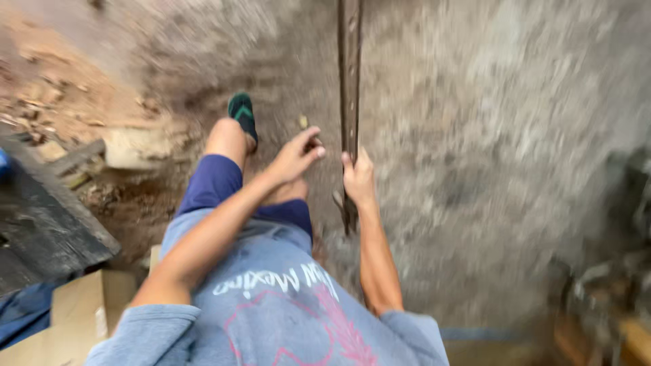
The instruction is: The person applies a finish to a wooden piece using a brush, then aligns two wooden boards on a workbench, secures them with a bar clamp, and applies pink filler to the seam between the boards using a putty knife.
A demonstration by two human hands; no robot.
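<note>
Down on the far left, a dark wooden board (47,224) slants across the corner of the view, with pale cardboard boxes (81,308) below it and a strip of blue cloth (24,315) tucked between them. Beyond the board, reddish dirt and rubble (54,102) spread over the ground, and a pale stone block (132,146) lies at the edge of it. Next comes the person's own body: a grey-blue printed shirt (271,305), dark blue shorts (217,179), and one bare leg stretched forward to a foot in a green and black sandal (242,115), planted on the dirt. The left hand (295,157) hovers above the knee, fingers loosely spread and curled, gripping nothing, just beside the bar but apart from it. Right next to it, the right hand (358,177) is wrapped around a long, rusty perforated metal bar (350,81), holding it low on its length. The bar stands nearly upright, running from the top edge of the view down past the hand to the ground just in front of the person. To the right, the rough grey concrete floor (488,156) fills most of the picture, smeared by motion blur. At the far right edge, some dark, tangled shapes and a bit of yellowish wood (610,298) sit too blurred to tell what they are.
</note>
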